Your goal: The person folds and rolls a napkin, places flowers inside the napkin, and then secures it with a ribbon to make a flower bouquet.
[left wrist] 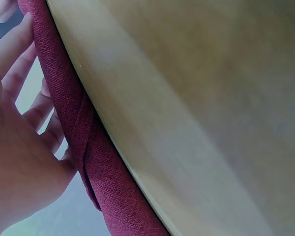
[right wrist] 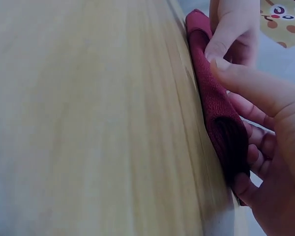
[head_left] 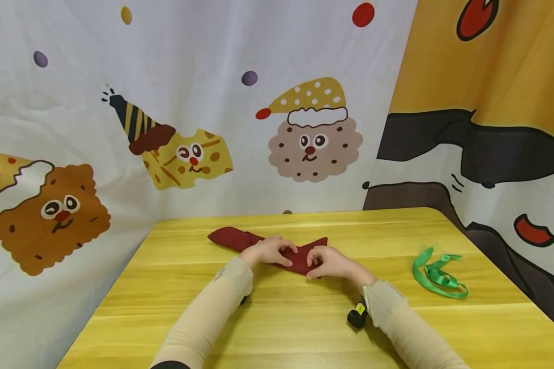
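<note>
A dark red cloth (head_left: 229, 237), folded into a long narrow strip, lies across the table, slanting from upper left to lower right. My left hand (head_left: 269, 251) grips its middle, thumb on the near side and fingers over the far side. Toward the right end, my right hand (head_left: 331, 262) pinches the cloth between its thumb and curled fingers. The right wrist view shows both thumbs close together on the strip, and stacked layers at its near end. In the left wrist view a diagonal overlapping fold crosses the cloth (left wrist: 76, 113).
A loose green ribbon (head_left: 440, 278) lies curled on the right side of the wooden table (head_left: 286, 328). Behind the table's far edge hangs a white curtain (head_left: 203, 51) printed with cartoon food figures. Small black devices are strapped at both wrists.
</note>
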Tool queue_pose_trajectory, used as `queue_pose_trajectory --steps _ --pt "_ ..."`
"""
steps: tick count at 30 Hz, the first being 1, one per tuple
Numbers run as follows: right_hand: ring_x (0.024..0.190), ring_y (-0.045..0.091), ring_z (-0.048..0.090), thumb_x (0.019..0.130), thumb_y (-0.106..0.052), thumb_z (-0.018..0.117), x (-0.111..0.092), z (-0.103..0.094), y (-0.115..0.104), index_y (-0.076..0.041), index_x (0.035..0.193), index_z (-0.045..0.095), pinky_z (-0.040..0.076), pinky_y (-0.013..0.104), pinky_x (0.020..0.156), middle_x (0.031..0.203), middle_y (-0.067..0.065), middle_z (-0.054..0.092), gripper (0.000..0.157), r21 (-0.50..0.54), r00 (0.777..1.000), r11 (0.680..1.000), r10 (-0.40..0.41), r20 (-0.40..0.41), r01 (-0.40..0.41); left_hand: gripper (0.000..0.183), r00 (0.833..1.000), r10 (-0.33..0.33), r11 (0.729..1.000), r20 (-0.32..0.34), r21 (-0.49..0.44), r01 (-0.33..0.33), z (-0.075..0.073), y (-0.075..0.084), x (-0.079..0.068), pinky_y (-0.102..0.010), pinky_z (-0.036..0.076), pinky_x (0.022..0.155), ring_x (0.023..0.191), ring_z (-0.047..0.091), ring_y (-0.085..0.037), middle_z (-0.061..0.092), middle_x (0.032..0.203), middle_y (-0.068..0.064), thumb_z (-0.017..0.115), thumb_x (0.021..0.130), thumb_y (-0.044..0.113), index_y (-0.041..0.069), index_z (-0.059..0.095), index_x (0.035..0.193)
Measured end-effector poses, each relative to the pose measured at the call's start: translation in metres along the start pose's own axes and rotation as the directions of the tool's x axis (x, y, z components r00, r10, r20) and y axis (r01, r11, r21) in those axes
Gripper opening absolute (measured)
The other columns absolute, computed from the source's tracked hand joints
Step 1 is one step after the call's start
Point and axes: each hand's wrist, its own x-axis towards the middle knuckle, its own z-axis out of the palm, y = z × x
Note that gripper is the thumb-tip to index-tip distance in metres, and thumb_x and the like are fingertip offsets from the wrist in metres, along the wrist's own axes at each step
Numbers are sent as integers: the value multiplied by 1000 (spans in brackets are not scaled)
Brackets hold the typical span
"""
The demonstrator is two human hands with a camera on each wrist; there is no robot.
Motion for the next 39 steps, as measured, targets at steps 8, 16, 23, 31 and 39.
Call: queue_pose_trajectory --steps 8,16,23,31,39 --pt "67 9 40 68 -37 88 2 4 1 -17 80 56 33 28 64 71 -6 44 40 -87 1000 996 -13 -7 13 33 1000 18 1000 -5 -6 -18 2 0 -2 -46 37 92 99 49 -17 51 109 1 73 88 29 27 64 121" --pt "63 7 40 66 -39 88 -5 8 -13 -21 74 51 31 33 69 68 -11 43 42 -291 999 957 -10 -46 -4 33 1000 18 1000 2 -25 -18 8 0 -1 -43 39 92 101 49 -17 51 110 2 73 89 28 27 64 121" --pt "65 9 39 67 -31 89 -3 5 -5 -16 78 55 34 27 62 70 -6 43 39 -147 998 988 -57 -27 53 33 1000 3 999 8 -39 -2 3 0 -1 -42 40 92 102 50 -19 51 111 0 73 88 26 26 65 120" --pt "66 9 39 67 -33 89 1 2 -3 -16 78 55 33 26 63 71 -6 42 40 -121 999 992 -40 7 40 34 1000 1 999 14 -54 0 2 -1 -2 -42 40 93 103 49 -20 50 114 -1 72 89 26 24 64 122" --pt "61 9 40 70 -19 84 3 3 -5 -14 86 58 34 27 61 67 -6 44 30 -82 1000 996 26 -5 -26 34 999 14 999 30 -43 -13 2 -2 -4 -40 40 94 105 48 -20 50 115 -1 70 91 28 24 63 124"
